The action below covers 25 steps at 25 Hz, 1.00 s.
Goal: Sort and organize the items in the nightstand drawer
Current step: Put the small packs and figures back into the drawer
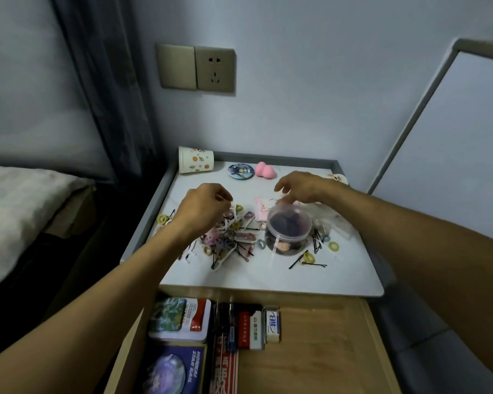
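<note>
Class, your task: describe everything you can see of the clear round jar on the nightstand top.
The clear jar looks like plastic, round and squat, upright, with its see-through lid apparently on. Dark purple and pinkish small items lie inside; what they are is unclear. It stands on the white nightstand top, right of the hair-clip pile, with black bobby pins beside it. The right hand hovers above its far edge; contact cannot be told.

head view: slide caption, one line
Left hand and right hand sort hair clips beside a clear jar on the nightstand, drawer open below
</note>
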Each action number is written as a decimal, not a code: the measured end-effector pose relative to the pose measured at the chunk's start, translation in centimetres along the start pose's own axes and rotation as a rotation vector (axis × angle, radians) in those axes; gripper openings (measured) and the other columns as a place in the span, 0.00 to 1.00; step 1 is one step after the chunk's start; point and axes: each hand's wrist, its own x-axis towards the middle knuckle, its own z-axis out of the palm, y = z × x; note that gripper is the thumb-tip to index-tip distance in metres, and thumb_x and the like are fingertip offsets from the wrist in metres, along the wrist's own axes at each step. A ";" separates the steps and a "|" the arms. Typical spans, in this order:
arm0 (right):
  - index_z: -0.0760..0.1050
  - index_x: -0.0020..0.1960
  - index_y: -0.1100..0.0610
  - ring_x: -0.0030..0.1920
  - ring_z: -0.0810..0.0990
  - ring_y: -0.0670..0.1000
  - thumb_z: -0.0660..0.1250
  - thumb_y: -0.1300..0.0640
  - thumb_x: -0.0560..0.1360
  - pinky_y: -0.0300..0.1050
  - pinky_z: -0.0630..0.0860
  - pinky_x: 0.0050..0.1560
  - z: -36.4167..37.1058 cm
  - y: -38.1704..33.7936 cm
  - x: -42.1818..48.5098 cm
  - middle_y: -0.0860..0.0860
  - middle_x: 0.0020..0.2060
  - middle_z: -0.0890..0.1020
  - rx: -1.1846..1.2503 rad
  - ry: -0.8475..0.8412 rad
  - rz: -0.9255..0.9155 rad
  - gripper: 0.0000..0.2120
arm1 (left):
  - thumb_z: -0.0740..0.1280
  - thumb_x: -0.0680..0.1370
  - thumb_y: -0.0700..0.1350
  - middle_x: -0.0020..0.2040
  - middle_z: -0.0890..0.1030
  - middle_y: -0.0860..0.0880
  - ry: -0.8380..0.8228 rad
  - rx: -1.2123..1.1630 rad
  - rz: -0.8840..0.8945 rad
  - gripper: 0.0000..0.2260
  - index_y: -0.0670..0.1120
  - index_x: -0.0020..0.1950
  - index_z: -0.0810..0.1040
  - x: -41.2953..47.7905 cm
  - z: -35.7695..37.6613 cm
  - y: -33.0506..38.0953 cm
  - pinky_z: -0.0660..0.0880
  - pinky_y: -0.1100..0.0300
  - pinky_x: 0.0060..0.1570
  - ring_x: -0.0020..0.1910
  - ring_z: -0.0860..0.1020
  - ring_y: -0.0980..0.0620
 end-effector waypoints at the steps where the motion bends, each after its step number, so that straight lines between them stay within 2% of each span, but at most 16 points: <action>1: 0.72 0.70 0.51 0.62 0.75 0.53 0.71 0.52 0.75 0.51 0.70 0.67 0.1 0.0 1.0 0.52 0.67 0.75 -0.078 -0.061 0.007 0.24 | 0.65 0.79 0.42 0.51 0.82 0.49 -0.018 -0.007 -0.013 0.09 0.47 0.58 0.79 0.5 0.1 -0.1 0.69 0.64 0.31 0.40 0.79 0.56; 3: 0.70 0.70 0.51 0.64 0.74 0.53 0.69 0.54 0.77 0.50 0.70 0.65 0.4 -0.1 2.7 0.52 0.69 0.73 -0.201 -0.121 0.010 0.22 | 0.66 0.79 0.43 0.52 0.82 0.48 -0.040 -0.017 -0.034 0.10 0.47 0.59 0.79 1.4 0.5 -0.4 0.70 0.63 0.33 0.43 0.80 0.54; 5: 0.72 0.68 0.53 0.60 0.75 0.53 0.69 0.55 0.77 0.46 0.72 0.58 0.7 0.0 3.3 0.52 0.65 0.75 -0.259 -0.117 0.010 0.20 | 0.67 0.78 0.44 0.53 0.83 0.48 -0.032 -0.045 -0.063 0.10 0.47 0.59 0.79 2.1 1.1 -0.8 0.71 0.61 0.37 0.46 0.79 0.51; 8: 0.73 0.58 0.56 0.46 0.76 0.50 0.74 0.53 0.73 0.43 0.70 0.42 0.7 0.3 3.5 0.53 0.54 0.79 -0.136 -0.030 -0.038 0.17 | 0.68 0.78 0.46 0.54 0.81 0.47 -0.036 -0.181 -0.131 0.13 0.47 0.62 0.76 2.8 2.3 -1.6 0.73 0.61 0.39 0.48 0.79 0.51; 10: 0.72 0.53 0.54 0.45 0.77 0.50 0.75 0.55 0.72 0.42 0.70 0.38 -0.1 0.1 3.3 0.53 0.53 0.79 0.003 0.094 -0.113 0.15 | 0.69 0.78 0.46 0.57 0.80 0.46 -0.027 -0.300 -0.153 0.17 0.46 0.66 0.73 2.9 3.0 -1.7 0.75 0.60 0.42 0.50 0.79 0.50; 12: 0.75 0.56 0.55 0.48 0.79 0.51 0.74 0.58 0.73 0.41 0.74 0.41 -1.3 -1.0 2.9 0.53 0.56 0.80 0.135 0.208 -0.194 0.14 | 0.68 0.79 0.47 0.60 0.80 0.46 0.006 -0.441 -0.156 0.22 0.44 0.70 0.69 2.8 3.2 -1.3 0.75 0.58 0.47 0.52 0.79 0.49; 14: 0.76 0.59 0.58 0.48 0.82 0.50 0.73 0.61 0.74 0.41 0.78 0.42 -2.1 -3.1 2.2 0.52 0.55 0.82 0.373 0.222 -0.273 0.14 | 0.69 0.78 0.48 0.58 0.81 0.45 0.050 -0.624 -0.176 0.23 0.43 0.70 0.69 2.9 3.0 -1.0 0.77 0.54 0.50 0.53 0.80 0.48; 16: 0.77 0.57 0.59 0.42 0.84 0.48 0.71 0.63 0.75 0.39 0.80 0.40 -2.0 -5.5 1.5 0.53 0.48 0.84 0.569 0.129 -0.320 0.11 | 0.70 0.77 0.44 0.51 0.83 0.43 0.122 -0.788 -0.196 0.14 0.42 0.61 0.75 3.1 2.8 -1.2 0.80 0.45 0.53 0.49 0.82 0.45; 17: 0.78 0.55 0.59 0.40 0.84 0.46 0.70 0.62 0.76 0.37 0.80 0.39 -1.7 -6.2 1.5 0.52 0.45 0.85 0.593 0.090 -0.334 0.08 | 0.70 0.77 0.42 0.48 0.84 0.42 0.177 -0.817 -0.209 0.08 0.44 0.55 0.77 3.3 2.7 -1.4 0.80 0.43 0.51 0.47 0.84 0.44; 19: 0.80 0.52 0.58 0.38 0.82 0.42 0.69 0.59 0.77 0.34 0.76 0.38 -1.3 -6.4 1.9 0.49 0.42 0.84 0.543 0.111 -0.338 0.05 | 0.71 0.74 0.43 0.46 0.85 0.44 0.258 -0.788 -0.225 0.06 0.49 0.49 0.79 3.6 2.4 -1.9 0.82 0.43 0.47 0.43 0.85 0.44; 20: 0.80 0.52 0.57 0.39 0.81 0.42 0.68 0.57 0.78 0.35 0.75 0.40 -1.3 -6.0 2.7 0.49 0.42 0.84 0.476 0.186 -0.309 0.06 | 0.71 0.72 0.45 0.47 0.85 0.46 0.272 -0.781 -0.228 0.07 0.50 0.49 0.79 3.7 2.2 -2.2 0.81 0.44 0.47 0.44 0.84 0.44; 22: 0.80 0.56 0.57 0.48 0.80 0.48 0.68 0.55 0.77 0.40 0.72 0.48 -1.5 -4.1 4.5 0.50 0.50 0.83 0.243 0.364 -0.178 0.09 | 0.70 0.70 0.46 0.51 0.84 0.47 0.272 -0.802 -0.233 0.13 0.50 0.54 0.76 4.1 1.9 -2.6 0.81 0.44 0.49 0.47 0.84 0.44; 23: 0.78 0.60 0.56 0.53 0.78 0.51 0.68 0.55 0.77 0.42 0.71 0.51 -1.5 -3.3 5.5 0.52 0.56 0.81 0.134 0.395 -0.110 0.13 | 0.69 0.71 0.44 0.53 0.82 0.47 0.273 -0.816 -0.238 0.15 0.51 0.57 0.74 4.3 1.8 -2.8 0.81 0.44 0.50 0.48 0.84 0.44; 25: 0.73 0.67 0.55 0.62 0.75 0.56 0.70 0.54 0.76 0.45 0.70 0.57 -0.8 -2.1 7.5 0.55 0.65 0.77 0.020 0.330 -0.053 0.21 | 0.67 0.75 0.40 0.55 0.80 0.47 0.289 -0.814 -0.233 0.17 0.53 0.60 0.68 4.4 1.4 -3.1 0.81 0.44 0.49 0.48 0.83 0.44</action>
